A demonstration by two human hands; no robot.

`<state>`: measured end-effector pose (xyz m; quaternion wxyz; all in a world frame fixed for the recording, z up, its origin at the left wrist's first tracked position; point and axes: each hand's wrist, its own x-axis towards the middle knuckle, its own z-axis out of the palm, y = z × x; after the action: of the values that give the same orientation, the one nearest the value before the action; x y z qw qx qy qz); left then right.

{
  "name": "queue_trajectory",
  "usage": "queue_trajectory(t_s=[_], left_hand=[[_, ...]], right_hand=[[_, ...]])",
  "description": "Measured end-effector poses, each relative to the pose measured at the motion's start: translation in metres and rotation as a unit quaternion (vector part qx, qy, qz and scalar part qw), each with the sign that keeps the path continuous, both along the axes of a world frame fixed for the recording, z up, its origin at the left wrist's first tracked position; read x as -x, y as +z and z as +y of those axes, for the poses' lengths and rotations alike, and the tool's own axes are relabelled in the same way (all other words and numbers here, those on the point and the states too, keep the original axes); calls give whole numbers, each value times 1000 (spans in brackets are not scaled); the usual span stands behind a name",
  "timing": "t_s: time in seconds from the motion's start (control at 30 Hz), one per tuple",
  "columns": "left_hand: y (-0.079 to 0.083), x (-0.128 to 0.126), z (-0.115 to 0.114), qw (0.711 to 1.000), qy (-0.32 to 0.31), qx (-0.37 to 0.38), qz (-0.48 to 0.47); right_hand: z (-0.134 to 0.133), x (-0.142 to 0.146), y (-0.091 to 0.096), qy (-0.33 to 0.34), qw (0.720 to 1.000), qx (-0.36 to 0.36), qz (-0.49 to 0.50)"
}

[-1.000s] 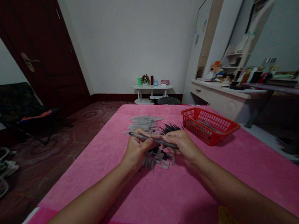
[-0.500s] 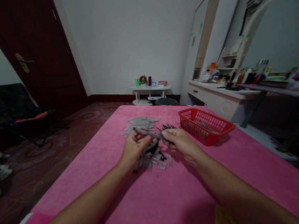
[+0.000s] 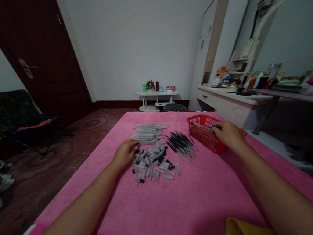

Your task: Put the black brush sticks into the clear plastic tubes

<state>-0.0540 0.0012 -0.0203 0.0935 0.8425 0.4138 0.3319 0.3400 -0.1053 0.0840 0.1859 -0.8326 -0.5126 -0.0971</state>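
My right hand (image 3: 228, 134) is closed on one end of a grey pen (image 3: 206, 128) over the red plastic basket (image 3: 202, 137). The pen slants inside the basket's rim. My left hand (image 3: 124, 154) rests at the left edge of the pen parts, its fingers curled together; whatever they pinch is hidden. Beside its fingertips lie a stack of clear pen barrels (image 3: 149, 131) and, nearer me, a loose pile of clear and black pen caps (image 3: 153, 162). Dark pen refills (image 3: 181, 142) are heaped between the caps and the basket.
A pink cover (image 3: 160, 209) spreads beneath everything. Yellow cloth (image 3: 239, 229) lies at the near edge, by my right forearm. A dressing table (image 3: 226, 97) with bottles stands on the right, a folding chair (image 3: 15, 116) on the left, and a small white table (image 3: 156, 93) by the wall.
My hands have parted from the pen parts they held together over the pile. The right moved right to the basket with the pen; the left moved left and down to the pile.
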Motion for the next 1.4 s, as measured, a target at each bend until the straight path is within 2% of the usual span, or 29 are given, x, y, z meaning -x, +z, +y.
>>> queue_trajectory(t_s=[0.33,0.5,0.6,0.7,0.77,0.83,0.9,1.0,1.1,1.2,1.3,1.4], left_hand=[[5,-3,-4,999,-21,-26,7],[5,-5,-5,1000,-29,-5,2],[3,-5,-6,999,-33,17,-11],[2,-6,-8,998,-14,25,-47],[3,-6,-10,997,1,27,-70],[5,-6,-11,998,4,15,-65],[7,-6,-12,999,6,-9,-35],[11,-6,-13,999,24,-45,14],[14,-7,-15,997,37,-64,38],[15,-9,-18,996,33,-72,28],[14,-10,-20,998,19,-66,-10],[11,-11,-20,996,15,-52,-78]], right_hand=[[5,0,-10,-8,1000,27,9],[1,6,-7,-17,1000,-6,2],[0,20,-5,22,995,-96,-24],[0,45,-8,121,981,-144,-37],[-1,66,-14,199,975,-90,-25],[-3,87,-25,244,969,-19,-34],[-6,103,-37,260,963,35,-54],[-9,115,-52,251,961,86,-80],[-11,116,-58,240,960,103,-106],[-10,115,-55,224,964,104,-102],[-9,113,-46,216,971,77,-62],[-9,113,-36,259,965,38,10]])
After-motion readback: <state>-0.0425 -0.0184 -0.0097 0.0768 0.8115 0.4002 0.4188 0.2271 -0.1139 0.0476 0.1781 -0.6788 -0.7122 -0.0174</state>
